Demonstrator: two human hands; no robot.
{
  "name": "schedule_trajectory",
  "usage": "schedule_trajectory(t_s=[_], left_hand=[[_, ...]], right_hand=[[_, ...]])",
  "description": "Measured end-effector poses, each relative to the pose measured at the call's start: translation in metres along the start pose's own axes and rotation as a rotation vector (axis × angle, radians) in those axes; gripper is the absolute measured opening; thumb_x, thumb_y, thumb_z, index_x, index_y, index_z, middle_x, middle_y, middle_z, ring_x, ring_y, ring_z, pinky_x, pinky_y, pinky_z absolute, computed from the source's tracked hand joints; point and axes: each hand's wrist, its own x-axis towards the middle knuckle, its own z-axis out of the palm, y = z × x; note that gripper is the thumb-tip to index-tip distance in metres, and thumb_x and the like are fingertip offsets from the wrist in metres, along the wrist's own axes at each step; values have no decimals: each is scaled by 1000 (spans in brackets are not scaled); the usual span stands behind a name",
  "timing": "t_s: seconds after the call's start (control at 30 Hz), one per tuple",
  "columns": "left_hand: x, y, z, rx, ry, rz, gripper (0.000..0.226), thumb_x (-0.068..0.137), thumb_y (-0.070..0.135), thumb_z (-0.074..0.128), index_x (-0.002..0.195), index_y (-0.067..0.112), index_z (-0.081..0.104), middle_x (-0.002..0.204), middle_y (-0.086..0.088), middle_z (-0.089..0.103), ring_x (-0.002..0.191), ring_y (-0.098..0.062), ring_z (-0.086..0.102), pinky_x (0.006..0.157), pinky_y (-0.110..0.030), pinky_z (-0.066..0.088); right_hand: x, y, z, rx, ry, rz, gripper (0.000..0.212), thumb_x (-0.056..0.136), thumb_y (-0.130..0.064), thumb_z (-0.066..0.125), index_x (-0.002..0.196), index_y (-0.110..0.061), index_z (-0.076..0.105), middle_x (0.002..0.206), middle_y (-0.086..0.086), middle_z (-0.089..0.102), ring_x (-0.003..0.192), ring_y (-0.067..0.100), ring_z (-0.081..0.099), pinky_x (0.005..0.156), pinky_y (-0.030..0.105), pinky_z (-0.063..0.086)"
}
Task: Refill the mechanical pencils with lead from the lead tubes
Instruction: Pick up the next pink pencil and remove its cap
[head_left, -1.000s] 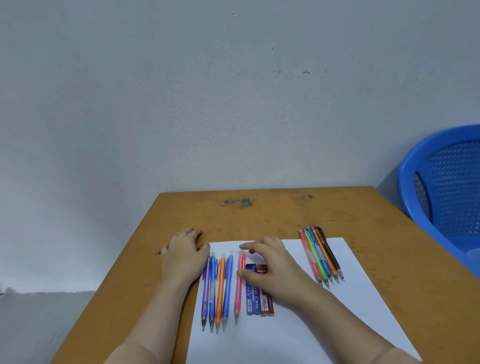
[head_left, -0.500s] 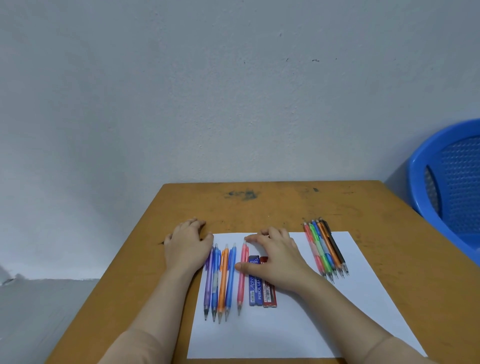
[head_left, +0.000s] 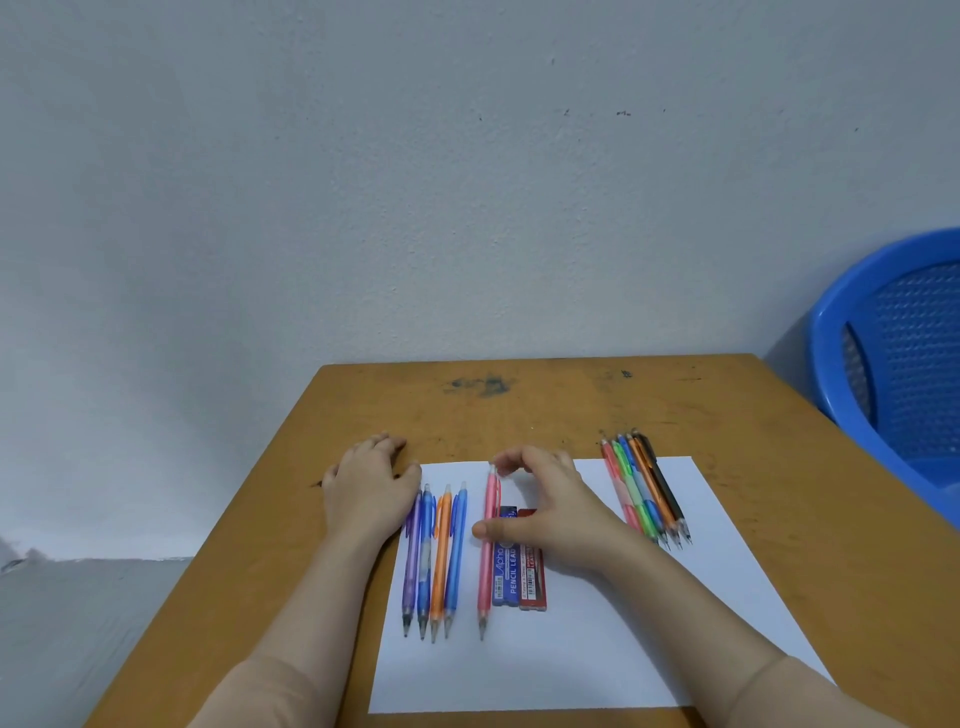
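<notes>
**Item:** pink pencil (head_left: 486, 582), lying on white sheet (head_left: 571, 649), tip toward 6 o'clock. Blue lead tube (head_left: 506, 571) and red lead tube (head_left: 532, 582) lie just beside it at 3 o'clock.
**Right hand** (head_left: 550, 514): arched over all three, thumb on barrel, forefinger at cap. Pinch or mere touch, cannot tell.
**Left hand** (head_left: 366, 491): flat, holding nothing, at sheet's 9 o'clock edge beside four pencils (head_left: 434, 561).
**Hazards:** a nudged barrel probably rolls into that row. Tubes may skid under the palm.
</notes>
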Motion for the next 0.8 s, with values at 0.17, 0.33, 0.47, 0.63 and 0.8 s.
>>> schedule_trajectory(t_s=[0.17, 0.33, 0.47, 0.63, 0.8], left_hand=[[-1, 1, -1, 0, -5, -3, 46, 94, 42, 50, 138, 29, 45, 148, 5, 39, 137, -15, 31, 112, -43, 22], [-3, 4, -3, -27, 1, -13, 45, 93, 41, 51, 136, 28, 47, 146, 4, 41, 136, -14, 33, 112, -43, 22], [-10, 15, -7, -110, 57, 14, 44, 93, 40, 51, 135, 26, 47, 142, 3, 46, 132, -14, 39, 111, -42, 25], [-22, 32, -15, -132, 191, 211, 40, 96, 39, 48, 134, 27, 48, 137, 7, 49, 129, -9, 40, 108, -35, 26], [-37, 45, -19, -214, 258, 403, 34, 97, 39, 43, 126, 25, 55, 126, 10, 56, 118, -5, 47, 99, -26, 29]], right_hand=[[-7, -10, -1, 322, -57, -65, 57, 77, -8, 75, 118, -33, 45, 104, 2, 58, 82, 13, 68, 62, 32, 58], [-12, -15, -2, 367, -34, -171, 53, 78, -4, 72, 115, -32, 48, 77, 10, 63, 72, 23, 68, 72, 42, 59], [-18, -20, -7, 526, 75, -245, 54, 77, 1, 70, 115, -30, 49, 72, 10, 64, 62, 22, 66, 61, 33, 57], [-22, -22, -20, 658, 402, -413, 54, 76, 7, 68, 116, -25, 50, 69, 17, 64, 58, 22, 64, 53, 25, 50], [-22, -21, -24, 676, 550, -462, 53, 80, 9, 66, 119, -23, 48, 72, 20, 60, 58, 25, 66, 55, 22, 50]])
